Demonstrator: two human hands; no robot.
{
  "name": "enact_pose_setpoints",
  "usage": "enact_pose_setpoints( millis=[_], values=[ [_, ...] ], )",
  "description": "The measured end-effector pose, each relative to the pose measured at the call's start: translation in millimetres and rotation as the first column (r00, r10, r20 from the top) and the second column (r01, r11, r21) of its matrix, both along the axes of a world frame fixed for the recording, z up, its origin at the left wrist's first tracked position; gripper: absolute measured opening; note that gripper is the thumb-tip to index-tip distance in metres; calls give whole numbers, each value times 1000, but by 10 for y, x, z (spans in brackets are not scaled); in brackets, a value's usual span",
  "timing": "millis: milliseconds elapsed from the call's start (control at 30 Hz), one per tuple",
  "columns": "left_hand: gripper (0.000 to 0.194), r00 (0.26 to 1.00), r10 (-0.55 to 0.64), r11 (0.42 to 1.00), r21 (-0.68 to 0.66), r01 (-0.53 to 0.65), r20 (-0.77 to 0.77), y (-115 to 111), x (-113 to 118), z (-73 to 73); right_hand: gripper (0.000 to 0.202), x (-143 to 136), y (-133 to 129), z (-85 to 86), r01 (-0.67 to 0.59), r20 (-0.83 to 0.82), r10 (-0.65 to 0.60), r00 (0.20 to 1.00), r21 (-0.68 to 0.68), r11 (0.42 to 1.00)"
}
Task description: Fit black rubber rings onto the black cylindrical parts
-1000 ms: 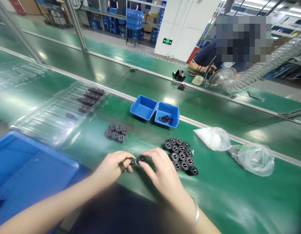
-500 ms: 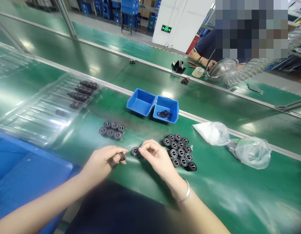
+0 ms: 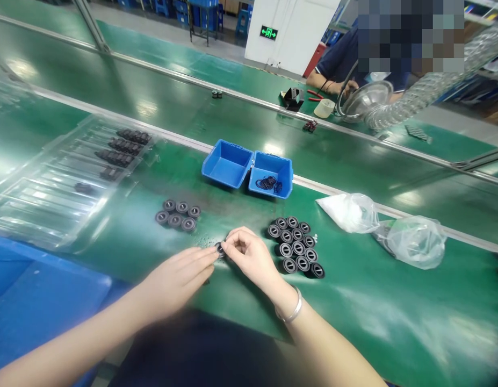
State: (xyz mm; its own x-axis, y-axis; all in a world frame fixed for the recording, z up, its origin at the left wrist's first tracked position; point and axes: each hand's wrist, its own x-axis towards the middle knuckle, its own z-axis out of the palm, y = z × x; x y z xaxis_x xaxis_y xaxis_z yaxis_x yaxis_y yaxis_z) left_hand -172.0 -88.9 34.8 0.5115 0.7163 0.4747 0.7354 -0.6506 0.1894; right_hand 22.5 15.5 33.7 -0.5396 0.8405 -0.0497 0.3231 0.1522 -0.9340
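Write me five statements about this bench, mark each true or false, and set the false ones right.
1. The fingertips of the left hand and right hand come together at one round black part. True.
2. The silver bangle is worn on the left wrist. False: it is on the right.
3. Thin black loops lie in the right-hand one of the two blue bins. True.
4. The larger group of round parts stands left of both hands. False: it stands to their right; the smaller group, of six, is beyond the left hand.
5. Two plastic bags lie to the right of the blue bins. True.
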Motion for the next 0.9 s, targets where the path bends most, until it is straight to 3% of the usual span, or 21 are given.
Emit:
enact_pose_setpoints(
  millis=[67,133,267,333,433,567,700,900],
  values=[
    [32,999,-26,1000,5,26,-47,3,9,-38,18,6,-14,-24,3,-29,-5,1000,-65,998],
    [33,997,-37,999,6,38,-70,1,4,-71,20,11,-37,-39,-14,-112,-14,994,-250,968],
    [32,992,-79,997,15,81,-101,-25,-15,-74,39,2,-53,-3,-125,-266,-57,962,-618,776],
    [31,989,-94,995,4,95,-112,-46,-8,-56,38,-17,-26,39,-164,-254,-25,967,-694,701],
    [33,990,-100,995,-12,99,-102,-72,14,-41,29,-56,40,84,-181,-184,64,981,-743,644],
    [35,993,-89,996,-11,88,-79,-73,31,-47,19,-85,102,84,-197,-191,76,979,-759,621],
    [34,994,-87,996,-1,87,-68,-55,40,-45,24,-64,107,46,-206,-231,41,972,-757,620],
    [30,992,-58,998,10,60,-116,-44,63,-39,33,-1,-50,-4,-175,-317,-118,941,-754,633]
  ],
)
